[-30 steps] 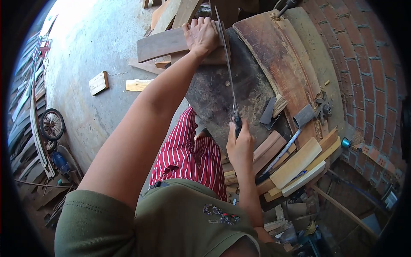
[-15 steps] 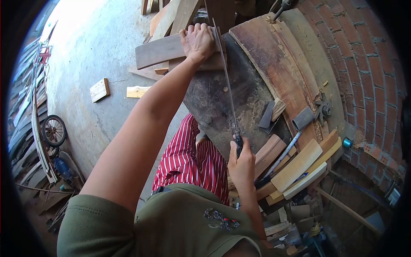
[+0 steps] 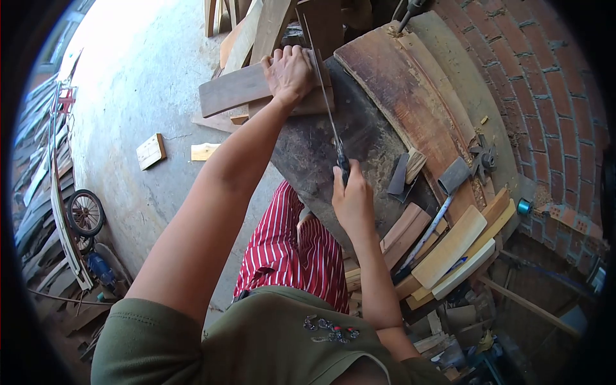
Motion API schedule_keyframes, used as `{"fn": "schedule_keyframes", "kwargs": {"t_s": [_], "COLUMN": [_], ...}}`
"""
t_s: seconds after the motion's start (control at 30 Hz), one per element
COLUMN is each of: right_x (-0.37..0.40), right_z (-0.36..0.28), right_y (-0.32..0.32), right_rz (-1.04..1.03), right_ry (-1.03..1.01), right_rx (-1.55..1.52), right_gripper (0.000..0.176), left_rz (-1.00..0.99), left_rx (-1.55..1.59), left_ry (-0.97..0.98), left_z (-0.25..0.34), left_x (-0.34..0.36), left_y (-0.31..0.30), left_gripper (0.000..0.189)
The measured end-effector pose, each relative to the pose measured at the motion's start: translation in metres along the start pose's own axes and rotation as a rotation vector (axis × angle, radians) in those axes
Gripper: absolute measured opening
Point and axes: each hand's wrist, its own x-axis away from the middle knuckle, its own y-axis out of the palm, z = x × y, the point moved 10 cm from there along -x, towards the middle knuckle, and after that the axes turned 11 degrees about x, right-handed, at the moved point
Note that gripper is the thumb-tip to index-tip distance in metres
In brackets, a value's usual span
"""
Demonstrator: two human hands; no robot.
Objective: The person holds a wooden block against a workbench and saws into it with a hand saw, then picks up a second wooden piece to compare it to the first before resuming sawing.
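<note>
My left hand (image 3: 289,76) presses down on a brown wooden board (image 3: 232,92), its fingers curled over the far edge. Beneath that board, another wooden piece (image 3: 314,104) rests on the dark work surface (image 3: 301,151). My right hand (image 3: 355,200) is wrapped around the dark handle of a handsaw (image 3: 328,106). The narrow blade stretches away from me and lies across the board's right end, just right of my left hand. Whether the teeth sit inside a cut is too small to tell.
Right of the saw lie a wide plank (image 3: 410,90), a hammer (image 3: 454,176) and several wood strips (image 3: 449,247). A brick wall (image 3: 552,96) closes off the right side. On the floor at left are a small wood block (image 3: 151,151) and a wheel (image 3: 86,212).
My right hand has pushed the saw forward, away from me, so the handle is now closer to the board. My left hand stays on the board. The view has shifted slightly.
</note>
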Motion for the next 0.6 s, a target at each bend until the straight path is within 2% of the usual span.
{"fn": "schedule_keyframes", "kwargs": {"t_s": [0.03, 0.13, 0.2, 0.3, 0.37, 0.47, 0.57, 0.6], "right_x": [-0.028, -0.050, -0.008, 0.026, 0.017, -0.049, -0.062, -0.042], "right_z": [-0.010, -0.018, -0.014, -0.005, -0.008, -0.014, -0.020, -0.013], "right_y": [0.012, 0.013, 0.006, -0.005, 0.000, 0.018, 0.022, 0.018], "right_rz": [0.020, 0.062, 0.073, 0.102, 0.057, 0.072, 0.086, 0.072], "right_ry": [-0.042, -0.079, -0.096, -0.108, -0.078, -0.099, -0.113, -0.086], "right_rx": [0.031, -0.062, -0.006, 0.020, 0.024, 0.036, 0.026, 0.045], "right_gripper": [0.023, 0.023, 0.024, 0.024, 0.024, 0.025, 0.025, 0.024], "left_rz": [0.004, 0.000, -0.019, -0.011, -0.004, 0.011, -0.012, -0.018], "left_rx": [-0.007, 0.003, -0.013, 0.018, 0.002, -0.012, -0.013, -0.011], "left_ry": [0.004, -0.066, 0.063, 0.044, -0.013, -0.007, -0.007, -0.009], "left_z": [-0.001, -0.007, 0.005, 0.006, 0.000, 0.000, -0.004, -0.003], "left_x": [-0.002, -0.002, 0.000, 0.006, 0.002, 0.003, 0.001, 0.000], "left_y": [-0.001, 0.003, -0.001, 0.000, -0.002, -0.003, 0.003, 0.001], "left_gripper": [0.036, 0.035, 0.034, 0.035, 0.035, 0.035, 0.036, 0.036]}}
